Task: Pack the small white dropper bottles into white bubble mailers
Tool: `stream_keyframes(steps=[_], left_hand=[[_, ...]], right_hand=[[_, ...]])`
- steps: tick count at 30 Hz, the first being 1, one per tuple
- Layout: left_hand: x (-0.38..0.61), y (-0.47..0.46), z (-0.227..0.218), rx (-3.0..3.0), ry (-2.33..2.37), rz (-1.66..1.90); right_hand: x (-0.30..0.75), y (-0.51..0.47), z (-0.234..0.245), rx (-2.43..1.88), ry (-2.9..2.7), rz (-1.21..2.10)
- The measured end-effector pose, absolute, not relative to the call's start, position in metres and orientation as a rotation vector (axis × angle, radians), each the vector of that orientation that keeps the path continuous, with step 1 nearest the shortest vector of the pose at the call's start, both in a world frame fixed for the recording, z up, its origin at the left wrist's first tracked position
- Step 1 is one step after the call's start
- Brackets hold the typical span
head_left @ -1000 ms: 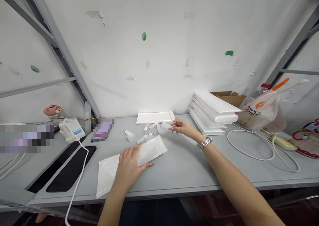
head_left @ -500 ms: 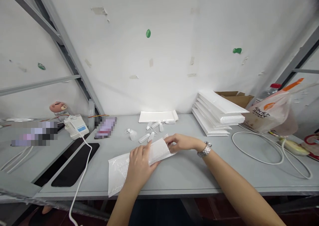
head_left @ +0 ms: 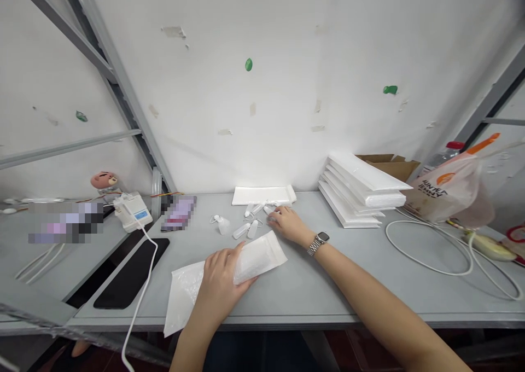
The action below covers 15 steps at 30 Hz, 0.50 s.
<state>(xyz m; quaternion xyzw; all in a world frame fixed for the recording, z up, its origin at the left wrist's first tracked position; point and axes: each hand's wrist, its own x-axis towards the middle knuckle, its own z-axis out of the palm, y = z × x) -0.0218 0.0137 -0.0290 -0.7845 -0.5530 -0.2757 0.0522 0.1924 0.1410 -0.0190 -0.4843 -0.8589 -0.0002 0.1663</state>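
My left hand [head_left: 223,271] is wrapped around a white bubble mailer [head_left: 259,257], lifted at a tilt over the front of the table, its flap end toward the right. Farther back, my right hand [head_left: 289,224], with a metal-banded watch on the wrist, has its bent fingertips on a small white plastic bottle [head_left: 267,210]. Several more small white bottles lie just left of these fingers, some with loops. A wider translucent bottle [head_left: 222,225] with a loop stands a little apart on the left. Behind them, a flat white mailer [head_left: 260,195] lies against the wall.
A stack of white mailers [head_left: 361,191] stands at the back right, before a cardboard box [head_left: 389,167]. Farther right are a plastic bag [head_left: 447,191] and a looped white cable [head_left: 426,273]. On the left lie a black phone-like slab [head_left: 131,273] and a white power adapter [head_left: 133,213].
My right hand has left the mailer's open end and moved back to the small bottles. My left hand still holds the mailer, which has shifted slightly left and toward me.
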Motion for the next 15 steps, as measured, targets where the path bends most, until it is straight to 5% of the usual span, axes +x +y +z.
stream_keyframes(steps=[8,15], left_hand=[[-0.023,0.017,-0.024,-2.381,-1.78,-0.811],[-0.023,0.02,-0.025,-2.353,-1.843,-0.77]], right_hand=[[0.22,0.14,-0.007,-1.547,-2.359,0.027],[0.249,0.139,0.015,-1.431,-1.84,0.909]])
